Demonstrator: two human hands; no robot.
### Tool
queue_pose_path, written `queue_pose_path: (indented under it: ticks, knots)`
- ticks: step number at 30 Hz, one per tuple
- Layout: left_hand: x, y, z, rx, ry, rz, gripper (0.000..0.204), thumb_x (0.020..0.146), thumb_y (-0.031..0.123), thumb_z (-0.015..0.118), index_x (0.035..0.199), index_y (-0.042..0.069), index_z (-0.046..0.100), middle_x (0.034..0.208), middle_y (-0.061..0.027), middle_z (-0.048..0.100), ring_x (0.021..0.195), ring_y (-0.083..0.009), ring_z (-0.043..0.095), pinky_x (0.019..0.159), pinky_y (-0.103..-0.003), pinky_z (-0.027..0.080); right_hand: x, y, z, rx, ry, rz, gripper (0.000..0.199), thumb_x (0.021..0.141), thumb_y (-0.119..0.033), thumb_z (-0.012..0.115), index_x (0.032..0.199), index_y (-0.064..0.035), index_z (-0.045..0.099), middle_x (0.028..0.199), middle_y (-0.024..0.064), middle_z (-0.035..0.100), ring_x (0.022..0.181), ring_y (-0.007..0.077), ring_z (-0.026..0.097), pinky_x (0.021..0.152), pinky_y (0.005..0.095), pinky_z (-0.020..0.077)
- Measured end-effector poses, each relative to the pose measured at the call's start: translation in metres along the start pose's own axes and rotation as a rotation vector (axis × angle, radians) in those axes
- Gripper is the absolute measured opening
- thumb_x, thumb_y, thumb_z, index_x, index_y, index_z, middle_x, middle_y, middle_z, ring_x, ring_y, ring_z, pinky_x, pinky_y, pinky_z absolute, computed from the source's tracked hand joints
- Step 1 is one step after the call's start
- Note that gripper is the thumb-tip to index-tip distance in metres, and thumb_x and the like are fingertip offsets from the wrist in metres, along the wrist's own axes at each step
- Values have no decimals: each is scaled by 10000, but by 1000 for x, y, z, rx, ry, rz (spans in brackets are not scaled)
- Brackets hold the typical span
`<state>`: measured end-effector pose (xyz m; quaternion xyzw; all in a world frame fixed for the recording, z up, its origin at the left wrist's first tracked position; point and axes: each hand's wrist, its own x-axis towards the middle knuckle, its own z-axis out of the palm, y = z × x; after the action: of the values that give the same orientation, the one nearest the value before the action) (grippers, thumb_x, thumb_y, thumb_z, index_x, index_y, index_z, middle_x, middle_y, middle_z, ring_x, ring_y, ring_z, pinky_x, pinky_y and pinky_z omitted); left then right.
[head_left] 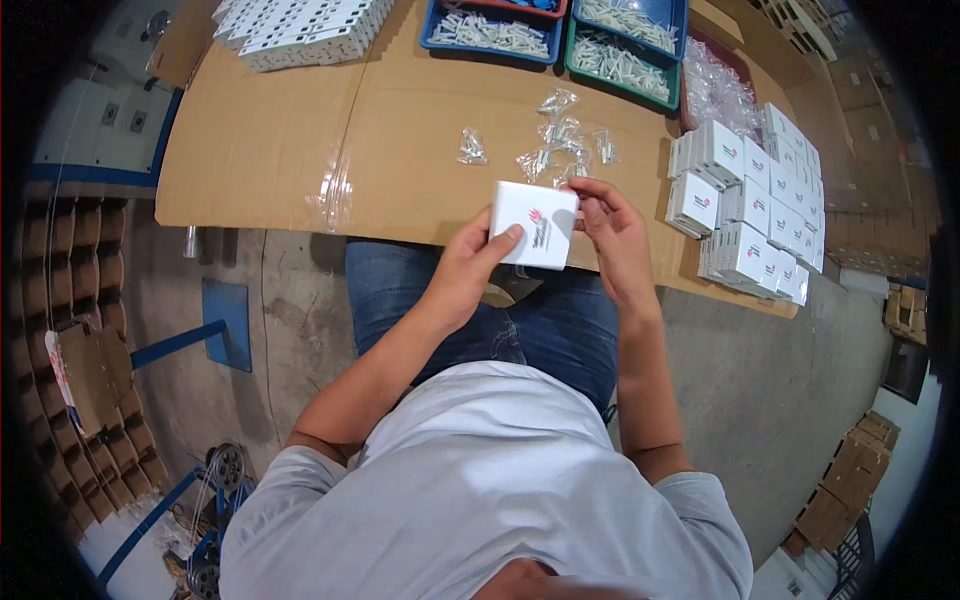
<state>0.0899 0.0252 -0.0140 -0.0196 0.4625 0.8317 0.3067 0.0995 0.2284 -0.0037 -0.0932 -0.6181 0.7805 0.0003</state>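
Observation:
A small white box (pixel 536 226) with red and black print is held over the table's near edge. My left hand (pixel 465 268) grips its left side, the thumb lying on its top face. My right hand (pixel 622 245) is at the box's upper right corner, index finger and thumb curled close together. What those fingertips pinch is too small to make out. Just beyond the box lie several clear bags of small white and silvery parts (pixel 566 135). One such bag (pixel 472 147) lies apart to the left, another (pixel 606 148) to the right.
Cardboard covers the table (pixel 260 150). Along the back stand a blue bin (pixel 488 55) and a green bin (pixel 622 94) of small white parts, and a red bin of clear plastic bags (pixel 722 88). White boxes (pixel 745 210) are stacked at right; white pieces (pixel 300 35) stand in rows far left.

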Motion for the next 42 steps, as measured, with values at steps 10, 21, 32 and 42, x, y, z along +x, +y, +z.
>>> queue_pose_path:
  ticks: [10,21,32,42]
  knots:
    - [10,4,-2,280,5,297,550,897,-2,722,1378,10,456,1247,-81,622,1119,-137,609,991,-304,490,-30,14,20,207,134,-50,400,939,-67,711,1305,27,582,1164,66,668,1070,135,620,959,300,506]
    - [7,21,-4,280,-112,336,363,927,95,721,1254,-14,608,1199,-81,659,1101,-156,616,973,-295,491,-34,-3,8,-76,-128,-142,335,914,-11,717,1229,34,615,1139,85,679,1083,154,639,948,299,522]
    - [13,11,2,323,-107,317,277,951,87,691,1195,-5,599,1164,-79,658,1063,-144,611,953,-289,489,-41,7,5,-108,12,-180,254,923,-42,720,1150,44,645,1035,72,701,972,137,666,876,277,544]
    - [30,17,14,423,-201,192,401,918,78,733,1282,2,582,1114,-65,667,1046,-119,610,930,-271,485,-45,16,-5,-8,68,-82,292,914,-51,734,1175,25,626,1051,64,691,944,117,647,832,267,536]
